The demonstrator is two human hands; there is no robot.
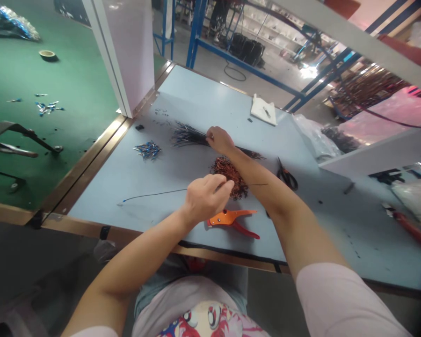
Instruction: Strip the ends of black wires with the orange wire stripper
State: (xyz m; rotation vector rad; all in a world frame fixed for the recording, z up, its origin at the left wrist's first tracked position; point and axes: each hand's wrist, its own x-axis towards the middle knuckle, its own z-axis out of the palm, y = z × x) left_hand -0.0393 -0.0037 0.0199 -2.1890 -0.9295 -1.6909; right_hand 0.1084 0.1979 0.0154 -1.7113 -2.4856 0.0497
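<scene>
a blue-tipped black wire [157, 193] stretches almost straight near bundled dark wires [193, 136].

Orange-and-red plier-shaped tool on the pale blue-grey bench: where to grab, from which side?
Probably across both splayed handles of the orange-and-red plier-shaped tool, from the near edge of the pale blue-grey bench. The upper orange handle and lower red handle point right, reachable from that side. The left grip crowds the head end.
</scene>
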